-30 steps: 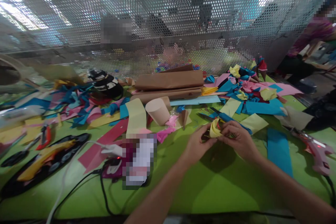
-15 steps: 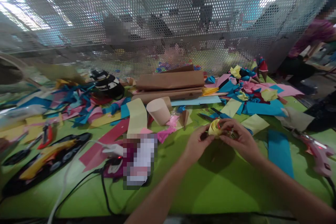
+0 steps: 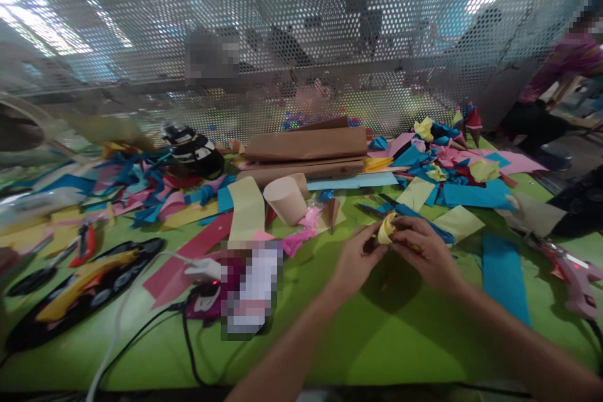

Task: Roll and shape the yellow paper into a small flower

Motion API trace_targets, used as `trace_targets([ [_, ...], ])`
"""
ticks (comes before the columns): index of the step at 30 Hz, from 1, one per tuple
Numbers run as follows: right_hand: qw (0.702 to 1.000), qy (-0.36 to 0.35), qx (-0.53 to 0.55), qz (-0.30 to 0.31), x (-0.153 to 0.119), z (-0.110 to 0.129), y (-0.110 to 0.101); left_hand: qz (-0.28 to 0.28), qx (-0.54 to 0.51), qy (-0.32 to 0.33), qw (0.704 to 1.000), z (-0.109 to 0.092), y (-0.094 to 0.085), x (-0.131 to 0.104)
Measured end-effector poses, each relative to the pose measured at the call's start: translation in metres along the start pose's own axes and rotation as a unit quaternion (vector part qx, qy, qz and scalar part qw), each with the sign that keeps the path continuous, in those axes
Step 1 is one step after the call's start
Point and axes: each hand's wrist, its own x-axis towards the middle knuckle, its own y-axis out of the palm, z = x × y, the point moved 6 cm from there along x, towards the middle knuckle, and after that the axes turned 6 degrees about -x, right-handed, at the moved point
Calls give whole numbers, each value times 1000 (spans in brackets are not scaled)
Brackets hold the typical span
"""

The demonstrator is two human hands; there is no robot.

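- Green table [image 3: 386, 339] strewn with paper scraps, perforated metal screen [image 3: 301, 44] behind
- Yellow paper roll [image 3: 386, 229] held just above the table, right of centre, between both hands
- Left hand [image 3: 355, 260] closed on the roll's near side, thumb and fingers pinching it, probably to keep the curl from springing open
- Right hand [image 3: 426, 254] cupped over the roll's right side, fingertips clamped on it, likely shaping or pressing an edge
- Both forearms angled in from the bottom edge, wrists raised, palms turned toward each other
- Tan cone [image 3: 282, 200] lying on its side beyond the hands, apart from them
- Pink glue gun [image 3: 572, 276] resting on the table at far right, near the right forearm
- Brown paper rolls [image 3: 306, 151] stacked at the back by the screen
- Another person seated at far right, hands not near
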Motion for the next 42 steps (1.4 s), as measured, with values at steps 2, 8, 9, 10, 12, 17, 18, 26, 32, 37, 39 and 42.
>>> trace_targets([
  [2,1000,-2,1,4,0,-1,1,2,-19,3,1000,1,1,-1],
  [8,999,28,10,-22,-1,-8,-2,20,-56,-10,998,4,4,-2],
  [9,999,32,14,-24,-1,-8,-2,18,-56,-12,998,5,4,-1],
  [10,999,36,18,-24,-1,-9,-2,16,-56,-14,998,6,3,-1],
  [12,998,44,26,-28,-1,-8,-3,13,-59,-15,998,6,3,0],
  [17,998,49,41,-10,0,-8,-3,10,-88,-27,996,8,1,1],
  [18,998,50,42,-8,0,-8,-3,8,-93,-31,995,9,1,1],
  [26,995,55,53,-63,-2,-5,-10,3,-111,-40,993,15,-1,2],
  [32,999,24,-9,-46,-2,-1,-7,-4,-98,-40,994,11,-1,2],
  [37,998,46,-21,-30,-2,-6,-4,-10,-117,-42,992,8,0,2],
  [39,999,41,-18,-23,-2,-5,-3,-5,-114,-38,993,8,0,2],
  [42,999,20,-18,-18,-1,-4,-1,1,-104,-35,994,9,1,2],
])
